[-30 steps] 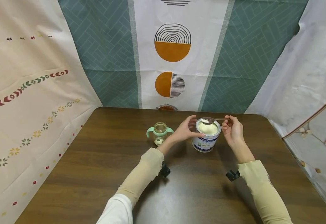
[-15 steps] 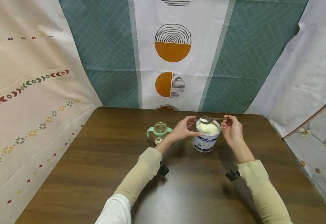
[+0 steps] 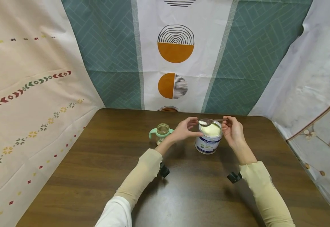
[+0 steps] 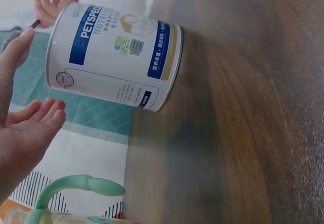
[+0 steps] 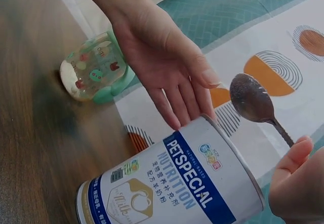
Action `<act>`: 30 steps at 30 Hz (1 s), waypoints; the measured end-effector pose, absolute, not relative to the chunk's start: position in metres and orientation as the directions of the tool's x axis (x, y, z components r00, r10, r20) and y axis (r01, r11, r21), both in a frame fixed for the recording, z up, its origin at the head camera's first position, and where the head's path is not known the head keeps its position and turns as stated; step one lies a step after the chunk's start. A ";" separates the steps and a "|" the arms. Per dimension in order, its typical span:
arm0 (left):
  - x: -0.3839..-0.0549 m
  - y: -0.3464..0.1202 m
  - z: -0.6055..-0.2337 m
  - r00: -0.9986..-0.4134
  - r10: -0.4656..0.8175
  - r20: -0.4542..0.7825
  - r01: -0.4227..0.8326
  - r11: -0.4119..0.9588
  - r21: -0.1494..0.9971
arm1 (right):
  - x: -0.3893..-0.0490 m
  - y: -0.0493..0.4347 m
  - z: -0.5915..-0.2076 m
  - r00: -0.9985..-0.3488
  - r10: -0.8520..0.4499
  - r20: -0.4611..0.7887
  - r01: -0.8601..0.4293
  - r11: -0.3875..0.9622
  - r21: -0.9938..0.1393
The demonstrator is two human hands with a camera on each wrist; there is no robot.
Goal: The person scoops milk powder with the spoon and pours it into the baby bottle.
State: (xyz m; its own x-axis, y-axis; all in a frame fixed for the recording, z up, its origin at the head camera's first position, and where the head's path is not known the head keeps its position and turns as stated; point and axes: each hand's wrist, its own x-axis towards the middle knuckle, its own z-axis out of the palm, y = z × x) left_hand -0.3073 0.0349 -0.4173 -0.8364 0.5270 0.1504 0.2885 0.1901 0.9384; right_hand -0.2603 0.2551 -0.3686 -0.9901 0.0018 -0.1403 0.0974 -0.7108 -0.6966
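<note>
My right hand (image 3: 234, 132) pinches the handle of a metal spoon (image 3: 205, 122), held level above a tin. Pale powder lies in the spoon's bowl. The white and blue tin (image 3: 207, 145) stands upright without a lid, filled high with pale yellow powder. Its label reads PETSPECIAL in the right wrist view. My left hand (image 3: 183, 130) is at the tin's left side, thumb and fingers spread, holding nothing; the left wrist view shows these fingers (image 4: 48, 112) apart from the tin.
A clear baby bottle (image 5: 96, 69) with green handles stands uncapped on the brown wooden table (image 3: 96, 164), left of the tin and partly behind my left forearm. Some pale contents lie at its bottom. Patterned cloths (image 3: 111, 63) hang behind and beside the table.
The spoon and my right hand have shifted slightly left, bringing the spoon's bowl to the tin's left rim. My left hand has drawn a little left. Tin and bottle stay put.
</note>
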 end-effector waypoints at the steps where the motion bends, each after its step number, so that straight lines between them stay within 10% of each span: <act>1: -0.307 0.035 -0.417 -0.835 0.529 0.147 0.289 0.195 0.937 | -0.261 0.255 -0.369 -0.990 0.000 -0.140 0.099 -0.708 -0.700; 30: -0.310 0.013 -0.399 -0.788 0.600 0.139 0.326 0.216 0.920 | -0.267 0.235 -0.362 -0.988 -0.091 -0.124 0.154 -0.627 -0.764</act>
